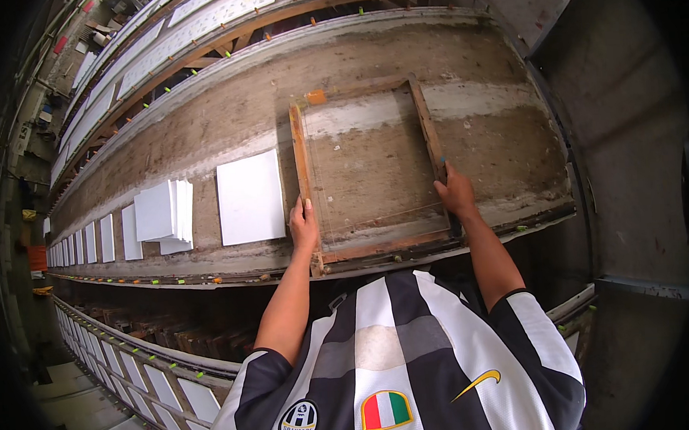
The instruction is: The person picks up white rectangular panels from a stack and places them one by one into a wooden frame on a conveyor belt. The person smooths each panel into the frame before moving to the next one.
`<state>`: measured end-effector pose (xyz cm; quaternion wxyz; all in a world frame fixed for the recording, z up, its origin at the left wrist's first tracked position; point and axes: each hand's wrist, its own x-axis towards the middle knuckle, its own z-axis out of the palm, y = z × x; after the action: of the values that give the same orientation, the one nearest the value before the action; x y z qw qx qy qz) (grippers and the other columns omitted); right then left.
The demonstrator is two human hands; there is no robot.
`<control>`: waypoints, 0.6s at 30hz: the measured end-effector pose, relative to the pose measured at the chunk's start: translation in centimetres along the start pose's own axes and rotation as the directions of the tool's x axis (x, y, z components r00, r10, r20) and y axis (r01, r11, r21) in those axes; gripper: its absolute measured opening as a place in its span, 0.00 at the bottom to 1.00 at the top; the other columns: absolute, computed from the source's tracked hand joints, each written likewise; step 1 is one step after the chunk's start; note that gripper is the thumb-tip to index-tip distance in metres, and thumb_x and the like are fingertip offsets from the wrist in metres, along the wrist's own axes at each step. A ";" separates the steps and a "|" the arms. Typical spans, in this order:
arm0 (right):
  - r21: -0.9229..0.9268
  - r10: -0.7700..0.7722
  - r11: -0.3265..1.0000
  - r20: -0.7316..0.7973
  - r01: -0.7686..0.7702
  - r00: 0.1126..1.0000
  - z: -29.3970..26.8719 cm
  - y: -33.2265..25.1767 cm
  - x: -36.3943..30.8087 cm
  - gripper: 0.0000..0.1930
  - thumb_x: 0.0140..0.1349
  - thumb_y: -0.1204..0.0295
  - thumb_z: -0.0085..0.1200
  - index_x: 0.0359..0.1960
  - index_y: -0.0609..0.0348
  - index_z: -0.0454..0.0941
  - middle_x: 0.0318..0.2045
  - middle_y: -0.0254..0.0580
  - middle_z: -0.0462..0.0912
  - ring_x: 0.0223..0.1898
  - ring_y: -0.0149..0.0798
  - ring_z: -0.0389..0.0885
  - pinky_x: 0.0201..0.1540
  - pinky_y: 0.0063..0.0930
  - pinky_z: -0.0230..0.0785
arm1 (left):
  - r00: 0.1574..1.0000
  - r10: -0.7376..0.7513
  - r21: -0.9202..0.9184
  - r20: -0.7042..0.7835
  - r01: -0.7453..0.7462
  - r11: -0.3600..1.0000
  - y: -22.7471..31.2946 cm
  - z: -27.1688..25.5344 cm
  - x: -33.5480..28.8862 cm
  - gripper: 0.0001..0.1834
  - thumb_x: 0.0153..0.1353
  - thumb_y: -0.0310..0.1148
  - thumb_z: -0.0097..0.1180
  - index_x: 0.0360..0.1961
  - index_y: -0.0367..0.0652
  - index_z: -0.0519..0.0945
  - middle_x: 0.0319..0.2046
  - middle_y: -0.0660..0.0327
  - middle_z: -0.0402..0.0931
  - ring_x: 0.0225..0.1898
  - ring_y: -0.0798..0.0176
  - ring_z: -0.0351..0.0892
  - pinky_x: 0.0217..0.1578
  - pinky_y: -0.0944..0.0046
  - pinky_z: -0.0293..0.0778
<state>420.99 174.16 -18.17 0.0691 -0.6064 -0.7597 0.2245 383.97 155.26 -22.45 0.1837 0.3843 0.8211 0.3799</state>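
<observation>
A rectangular wooden screen-printing frame [301,151] lies over the long, stained brown table in front of me. The table's surface shows through its middle. My left hand [303,226] is closed around the near part of the frame's left bar, thumb on top. On the opposite bar, my right hand [457,191] grips about midway along, its fingers partly hidden beneath. An orange patch [317,97] marks the far left corner. Just left of the frame, a white sheet [250,197] lies flat, apart from my left hand.
Further left on the table [504,162] sits an uneven stack of white sheets [158,211], with single sheets in a row beyond. Small green and orange clips line the table edges. Parallel tables with white sheets [220,13] stand beyond and behind me. A grey wall [625,126] rises on the right.
</observation>
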 end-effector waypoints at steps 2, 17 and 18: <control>0.006 -0.012 1.000 -0.017 0.012 1.000 0.0 0.0 -0.2 0.37 0.63 0.62 0.60 0.71 0.66 0.63 0.44 0.60 0.85 0.46 0.59 0.85 0.50 0.48 0.75 | 1.000 0.017 0.059 -0.016 -0.016 0.998 -0.5 0.1 -0.1 0.32 0.76 0.54 0.43 0.67 0.38 0.72 0.48 0.43 0.77 0.51 0.41 0.77 0.53 0.48 0.73; -0.028 0.103 0.995 0.100 -0.100 0.990 -1.4 -1.7 -0.9 0.37 0.68 0.60 0.55 0.74 0.62 0.57 0.53 0.61 0.82 0.54 0.59 0.82 0.57 0.50 0.73 | 0.998 -0.051 0.109 0.024 0.048 0.993 0.5 -0.3 -0.4 0.30 0.76 0.50 0.45 0.69 0.39 0.70 0.52 0.45 0.73 0.54 0.41 0.75 0.56 0.50 0.72; -0.030 0.119 0.993 0.098 -0.117 0.988 -1.3 -1.7 -0.9 0.37 0.67 0.59 0.56 0.74 0.62 0.58 0.53 0.61 0.82 0.54 0.59 0.82 0.56 0.50 0.74 | 0.998 -0.058 0.111 0.025 0.055 0.992 0.7 -0.3 -0.4 0.30 0.76 0.50 0.45 0.69 0.39 0.70 0.52 0.45 0.73 0.55 0.41 0.75 0.56 0.51 0.72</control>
<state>420.20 173.40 -16.18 0.0105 -0.6393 -0.7275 0.2489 384.36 155.13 -21.68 0.1847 0.3757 0.8486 0.3233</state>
